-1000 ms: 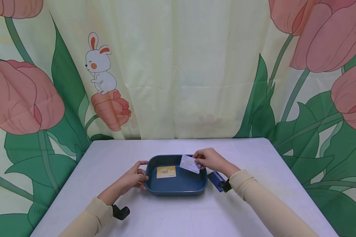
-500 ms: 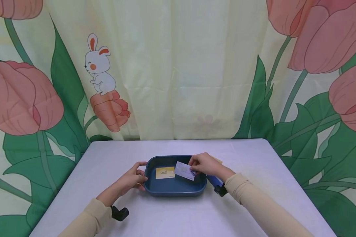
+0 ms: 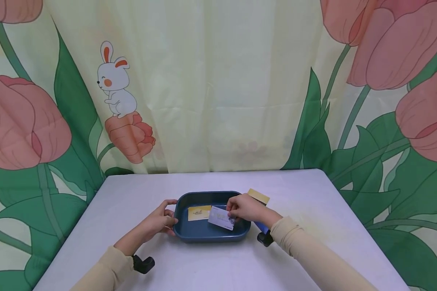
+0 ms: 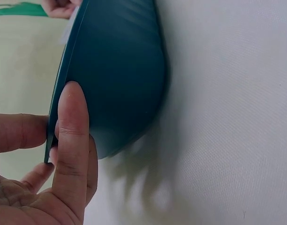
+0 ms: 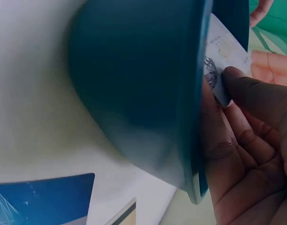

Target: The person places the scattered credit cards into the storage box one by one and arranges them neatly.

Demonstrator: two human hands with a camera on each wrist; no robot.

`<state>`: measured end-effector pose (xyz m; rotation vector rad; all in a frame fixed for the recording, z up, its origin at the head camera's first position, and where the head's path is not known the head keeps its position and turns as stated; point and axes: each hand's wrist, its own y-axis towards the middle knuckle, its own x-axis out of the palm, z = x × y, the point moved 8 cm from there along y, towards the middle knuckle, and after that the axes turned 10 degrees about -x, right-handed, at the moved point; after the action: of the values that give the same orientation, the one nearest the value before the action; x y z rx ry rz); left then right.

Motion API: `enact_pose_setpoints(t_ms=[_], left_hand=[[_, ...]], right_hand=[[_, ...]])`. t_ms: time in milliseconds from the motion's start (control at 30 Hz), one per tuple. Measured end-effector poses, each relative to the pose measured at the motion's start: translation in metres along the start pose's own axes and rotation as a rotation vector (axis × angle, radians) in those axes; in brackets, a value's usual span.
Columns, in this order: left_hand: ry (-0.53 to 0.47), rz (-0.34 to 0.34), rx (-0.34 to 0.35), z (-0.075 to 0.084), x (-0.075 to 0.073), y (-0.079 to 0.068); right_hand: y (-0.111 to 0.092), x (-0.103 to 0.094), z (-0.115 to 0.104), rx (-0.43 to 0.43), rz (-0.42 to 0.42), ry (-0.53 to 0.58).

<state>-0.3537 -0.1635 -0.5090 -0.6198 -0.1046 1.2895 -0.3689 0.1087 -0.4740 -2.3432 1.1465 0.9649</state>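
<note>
A dark blue tray (image 3: 194, 229) stands on the table, with a yellow card (image 3: 198, 213) lying inside at its left. My left hand (image 3: 154, 221) grips the tray's left end; in the left wrist view one finger (image 4: 72, 112) lies along the outer wall while others touch the rim. Over the right part of the tray, my right hand (image 3: 248, 209) pinches a white card (image 3: 220, 218) between thumb and fingers. The right wrist view shows the thumb on the white card (image 5: 225, 51), near its dark printed picture. The far fingers of my right hand are partly hidden in the head view.
Right of the tray lie a blue card (image 3: 261, 228), partly covered by my right wrist, and a yellow card with a dark stripe (image 3: 258, 196). A white cloth covers the table (image 3: 204, 266). Behind it hangs a printed curtain (image 3: 240, 89).
My right hand has moved left and lower into the tray with the white card, now close beside the yellow one. The striped yellow card has come into sight. My left hand keeps its hold.
</note>
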Motion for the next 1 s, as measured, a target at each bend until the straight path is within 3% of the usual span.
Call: enact_pose_setpoints(t_ms=[333,1000], left_hand=[[-0.012,0.019,0.0,-0.002,-0.002,0.001],[0.007,-0.013,0.005,0.001,0.001,-0.002]], right_hand=[[0.002,0.012,-0.003,-0.003,-0.045,0.004],[0.012,0.031,-0.016,-0.054,-0.105,-0.008]])
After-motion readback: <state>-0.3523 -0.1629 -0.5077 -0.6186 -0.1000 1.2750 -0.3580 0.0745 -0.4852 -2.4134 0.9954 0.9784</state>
